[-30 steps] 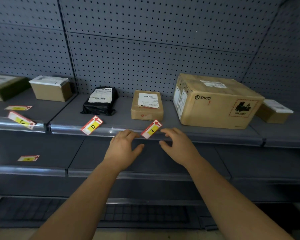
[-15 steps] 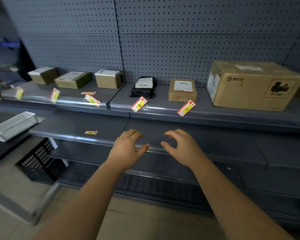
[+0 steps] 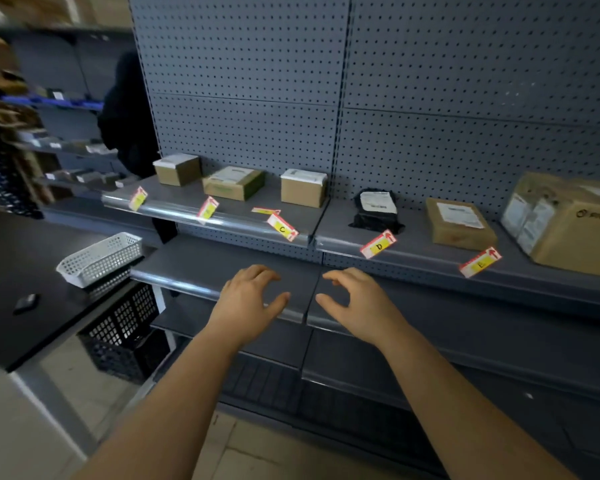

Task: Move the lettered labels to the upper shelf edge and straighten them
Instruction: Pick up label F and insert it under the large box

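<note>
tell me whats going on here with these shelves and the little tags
A person faces grey metal shelving with both hands empty: the left hand and right hand hover over the lower shelf, fingers loosely curled. Red-and-yellow paper label C, label D and label E sit crooked on the upper shelf edge, plus two unreadable labels further left. A flat label lies on the shelf behind label C. None is straightened yet.

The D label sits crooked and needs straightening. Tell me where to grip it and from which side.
Pinch the D label by its raised right end, the one with the red arrow, coming from the front and below. It is a thin flat strip tilted on the shelf edge, so probably only its ends offer purchase. The right hand hovers empty below it.
</note>
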The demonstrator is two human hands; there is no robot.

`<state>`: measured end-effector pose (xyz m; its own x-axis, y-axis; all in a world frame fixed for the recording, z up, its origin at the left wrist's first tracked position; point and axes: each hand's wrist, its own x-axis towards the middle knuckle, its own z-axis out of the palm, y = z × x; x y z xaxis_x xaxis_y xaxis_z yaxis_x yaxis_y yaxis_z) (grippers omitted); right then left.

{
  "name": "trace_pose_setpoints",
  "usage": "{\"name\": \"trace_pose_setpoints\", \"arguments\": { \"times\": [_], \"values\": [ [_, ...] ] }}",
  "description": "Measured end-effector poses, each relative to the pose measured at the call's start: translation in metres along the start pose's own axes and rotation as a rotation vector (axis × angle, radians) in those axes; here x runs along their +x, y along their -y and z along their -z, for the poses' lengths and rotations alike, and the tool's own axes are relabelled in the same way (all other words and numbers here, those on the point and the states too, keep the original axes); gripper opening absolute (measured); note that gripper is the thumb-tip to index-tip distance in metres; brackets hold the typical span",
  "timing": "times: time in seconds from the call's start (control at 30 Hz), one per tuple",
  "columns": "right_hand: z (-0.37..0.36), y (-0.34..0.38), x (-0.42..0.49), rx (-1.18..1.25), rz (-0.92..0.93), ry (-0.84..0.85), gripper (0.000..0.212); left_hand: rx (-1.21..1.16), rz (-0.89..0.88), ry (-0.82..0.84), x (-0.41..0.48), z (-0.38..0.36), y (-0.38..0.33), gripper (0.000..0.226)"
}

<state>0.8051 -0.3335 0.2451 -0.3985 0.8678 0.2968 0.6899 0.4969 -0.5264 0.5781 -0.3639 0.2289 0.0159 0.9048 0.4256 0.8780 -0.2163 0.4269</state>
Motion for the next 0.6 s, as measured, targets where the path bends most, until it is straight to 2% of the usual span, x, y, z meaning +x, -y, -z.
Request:
{"name": "trace_pose_setpoints", "arguments": {
  "times": [0.17,0.27,0.6],
  "values": [
    [-0.047,0.047,0.051,-0.025,0.001,0.014,0.048,0.009,-0.006,-0.032,0.018,0.039,0.077,0.057],
    [-0.069,0.067,0.078,-0.004,-0.005,0.01,0.046,0.014,-0.002,-0.019,0.027,0.056,0.115,0.05],
    [-0.106,0.093,0.17,-0.035,0.042,0.015,0.043,-0.003,0.015,-0.015,0.082,0.074,0.191,0.042]
  ]
}}
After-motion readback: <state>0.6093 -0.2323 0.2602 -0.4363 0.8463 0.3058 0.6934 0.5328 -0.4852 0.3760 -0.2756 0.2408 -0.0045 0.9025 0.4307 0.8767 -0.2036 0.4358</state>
